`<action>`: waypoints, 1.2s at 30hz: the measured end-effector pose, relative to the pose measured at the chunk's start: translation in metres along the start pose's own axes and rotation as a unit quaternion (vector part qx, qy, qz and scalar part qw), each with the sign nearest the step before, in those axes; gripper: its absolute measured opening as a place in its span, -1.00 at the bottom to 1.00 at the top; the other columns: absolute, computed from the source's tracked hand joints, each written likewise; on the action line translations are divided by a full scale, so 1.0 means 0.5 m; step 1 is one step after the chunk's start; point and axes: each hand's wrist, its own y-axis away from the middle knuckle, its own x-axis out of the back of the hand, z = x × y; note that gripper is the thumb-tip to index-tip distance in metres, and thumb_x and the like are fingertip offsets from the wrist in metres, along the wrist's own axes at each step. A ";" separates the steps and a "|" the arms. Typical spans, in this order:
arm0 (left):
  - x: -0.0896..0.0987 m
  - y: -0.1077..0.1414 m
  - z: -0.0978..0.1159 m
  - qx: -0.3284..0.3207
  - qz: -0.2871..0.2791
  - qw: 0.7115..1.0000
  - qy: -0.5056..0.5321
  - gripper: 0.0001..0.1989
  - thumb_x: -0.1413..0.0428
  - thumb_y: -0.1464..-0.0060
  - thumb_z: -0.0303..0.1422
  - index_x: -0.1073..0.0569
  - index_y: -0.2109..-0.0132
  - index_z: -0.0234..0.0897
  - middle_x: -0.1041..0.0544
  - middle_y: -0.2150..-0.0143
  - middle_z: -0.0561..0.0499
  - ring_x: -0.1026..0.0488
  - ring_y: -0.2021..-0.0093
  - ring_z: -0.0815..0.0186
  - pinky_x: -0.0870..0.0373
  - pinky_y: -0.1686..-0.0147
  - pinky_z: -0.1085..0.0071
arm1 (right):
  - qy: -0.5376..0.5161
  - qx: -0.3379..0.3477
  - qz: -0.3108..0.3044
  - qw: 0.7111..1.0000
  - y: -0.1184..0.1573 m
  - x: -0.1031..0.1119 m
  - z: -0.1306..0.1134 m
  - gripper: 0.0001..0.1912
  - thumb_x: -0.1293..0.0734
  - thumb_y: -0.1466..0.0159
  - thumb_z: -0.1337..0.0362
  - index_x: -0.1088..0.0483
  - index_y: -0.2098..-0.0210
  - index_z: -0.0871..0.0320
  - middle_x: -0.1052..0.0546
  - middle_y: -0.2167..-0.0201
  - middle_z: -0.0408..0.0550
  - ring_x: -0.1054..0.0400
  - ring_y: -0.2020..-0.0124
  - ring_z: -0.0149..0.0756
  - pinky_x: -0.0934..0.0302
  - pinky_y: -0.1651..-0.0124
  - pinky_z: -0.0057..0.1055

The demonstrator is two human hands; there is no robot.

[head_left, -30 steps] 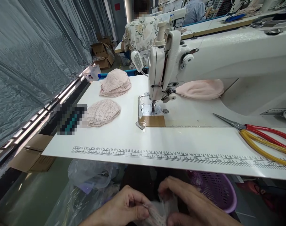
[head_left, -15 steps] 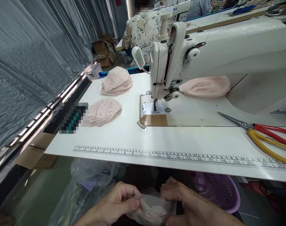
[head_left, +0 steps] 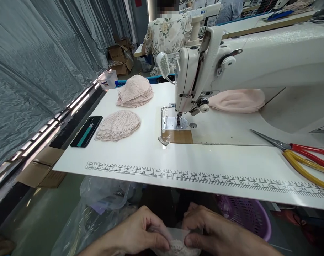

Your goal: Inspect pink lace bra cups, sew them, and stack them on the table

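Below the table's front edge, my left hand (head_left: 147,231) pinches a piece of pale lace fabric (head_left: 178,247) between thumb and fingers. My right hand (head_left: 204,227) grips the same piece a short way to the right, thumb on top. Sheer cloth shows between the two hands, with a patterned lace part under it; the lower part runs out of the picture. On the table, two stacks of pale pink lace pieces lie at the left, a nearer lace stack (head_left: 118,125) and a farther lace stack (head_left: 136,91).
A sewing machine (head_left: 194,78) stands on the white table (head_left: 140,153). Scissors (head_left: 287,147) lie at the right, a phone (head_left: 86,131) at the left. Pink fabric (head_left: 238,100) rests under the machine arm. Below are a purple basket (head_left: 263,220) and a clear plastic box (head_left: 105,192). A person (head_left: 165,35) sits ahead.
My hands have come closer together on the lace fabric, the left moving right, and less of the lace shows between them. The view has shifted slightly.
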 end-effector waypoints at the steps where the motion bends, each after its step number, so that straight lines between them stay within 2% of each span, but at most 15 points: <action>1: 0.001 0.000 -0.002 0.003 -0.001 1.000 0.010 -0.86 -0.27 0.08 -0.32 -0.65 0.32 -0.25 -0.57 0.49 0.02 -0.43 0.48 0.38 -0.30 0.42 0.54 | -0.007 0.004 -0.016 1.000 0.000 0.003 -0.004 -0.91 -0.35 -0.26 0.33 -0.49 0.38 0.16 -0.50 0.43 -0.18 -0.35 0.30 -0.34 -0.17 0.17 -0.42; 3: 0.006 0.001 -0.008 0.007 -0.005 0.999 0.034 -0.85 -0.29 0.11 -0.31 -0.65 0.33 -0.26 -0.58 0.48 0.00 -0.45 0.46 0.37 -0.33 0.41 0.54 | -0.013 0.002 -0.030 0.999 -0.002 0.002 -0.006 -0.96 -0.43 -0.18 0.35 -0.49 0.39 0.15 -0.49 0.43 -0.24 -0.35 0.32 -0.38 -0.14 0.10 -0.40; 6: 0.015 0.004 -0.019 0.004 -0.008 0.997 0.076 -0.77 -0.34 0.15 -0.22 -0.65 0.34 -0.28 -0.58 0.48 -0.03 -0.45 0.45 0.36 -0.34 0.39 0.52 | 0.001 -0.029 -0.008 1.000 -0.006 -0.008 0.004 -0.83 -0.53 -0.02 0.38 -0.46 0.44 0.15 -0.46 0.42 -0.27 -0.33 0.27 -0.35 -0.10 0.02 -0.34; 9: 0.023 0.007 -0.027 -0.004 -0.019 0.995 0.096 -0.68 -0.35 0.18 -0.14 -0.65 0.33 -0.29 -0.53 0.51 0.00 -0.39 0.47 0.39 -0.31 0.41 0.53 | -0.005 -0.044 0.002 0.999 -0.010 -0.016 0.012 -0.85 -0.50 -0.06 0.36 -0.44 0.47 0.15 -0.45 0.44 -0.27 -0.32 0.23 -0.32 -0.09 0.04 -0.35; 14: 0.022 0.004 -0.019 -0.007 -0.036 0.999 0.018 -0.70 -0.39 0.26 -0.20 -0.65 0.37 -0.32 -0.24 0.63 0.16 -0.08 0.57 0.51 0.02 0.60 0.59 | -0.014 -0.020 -0.010 1.000 -0.015 -0.019 0.002 -0.86 -0.45 -0.07 0.40 -0.39 0.52 0.19 -0.44 0.47 -0.25 -0.32 0.35 -0.38 -0.11 0.13 -0.38; 16: 0.016 -0.001 -0.009 -0.002 -0.034 0.999 -0.008 -0.75 -0.38 0.26 -0.24 -0.65 0.39 -0.30 -0.21 0.66 0.18 -0.03 0.59 0.52 0.07 0.63 0.58 | -0.010 -0.009 -0.010 1.000 -0.016 -0.019 0.000 -0.85 -0.45 -0.07 0.40 -0.39 0.53 0.20 -0.44 0.49 -0.26 -0.31 0.38 -0.40 -0.11 0.16 -0.40; 18: 0.011 -0.007 0.000 0.004 -0.035 0.999 -0.002 -0.81 -0.36 0.21 -0.28 -0.65 0.38 -0.26 -0.33 0.64 0.16 -0.13 0.60 0.52 -0.05 0.60 0.60 | -0.009 -0.007 -0.018 1.000 -0.016 -0.015 0.001 -0.88 -0.43 -0.11 0.37 -0.42 0.51 0.19 -0.46 0.49 -0.24 -0.32 0.38 -0.40 -0.12 0.15 -0.41; 21: 0.007 -0.010 0.005 0.014 -0.043 0.999 0.025 -0.85 -0.33 0.17 -0.31 -0.65 0.35 -0.20 -0.54 0.51 0.08 -0.34 0.54 0.47 -0.27 0.46 0.60 | -0.011 -0.006 -0.043 0.999 -0.011 -0.002 0.008 -0.87 -0.37 -0.22 0.29 -0.49 0.44 0.18 -0.50 0.46 -0.17 -0.34 0.35 -0.36 -0.15 0.18 -0.42; 25: 0.014 -0.007 -0.003 0.026 -0.053 0.997 0.049 -0.83 -0.35 0.19 -0.31 -0.65 0.35 -0.20 -0.60 0.47 0.04 -0.45 0.49 0.43 -0.36 0.39 0.59 | -0.003 0.006 -0.078 0.997 0.001 0.021 0.014 -0.79 -0.29 -0.28 0.28 -0.51 0.42 0.19 -0.49 0.47 -0.12 -0.33 0.35 -0.33 -0.16 0.26 -0.44; 28: 0.020 -0.003 -0.009 0.015 -0.049 0.998 0.036 -0.83 -0.35 0.17 -0.32 -0.64 0.33 -0.21 -0.61 0.47 0.03 -0.48 0.49 0.43 -0.38 0.39 0.60 | -0.005 0.011 -0.092 0.996 0.006 0.029 0.011 -0.80 -0.27 -0.29 0.30 -0.53 0.34 0.20 -0.51 0.44 -0.11 -0.35 0.33 -0.33 -0.17 0.22 -0.44; 33: 0.023 -0.001 -0.016 0.016 -0.039 0.998 0.035 -0.83 -0.34 0.15 -0.34 -0.64 0.32 -0.23 -0.62 0.45 0.02 -0.50 0.48 0.43 -0.37 0.41 0.62 | 0.017 -0.030 -0.075 0.997 0.002 0.015 0.001 -0.85 -0.46 -0.11 0.20 -0.52 0.40 0.15 -0.49 0.46 -0.20 -0.32 0.35 -0.32 -0.11 0.20 -0.40; 36: 0.023 0.000 -0.019 0.017 -0.034 0.998 0.057 -0.84 -0.35 0.14 -0.31 -0.64 0.33 -0.24 -0.62 0.45 0.01 -0.50 0.47 0.43 -0.36 0.42 0.63 | 0.059 -0.063 -0.057 0.995 -0.001 0.002 -0.005 -0.82 -0.52 -0.02 0.27 -0.48 0.43 0.16 -0.47 0.44 -0.23 -0.30 0.31 -0.31 -0.07 0.16 -0.37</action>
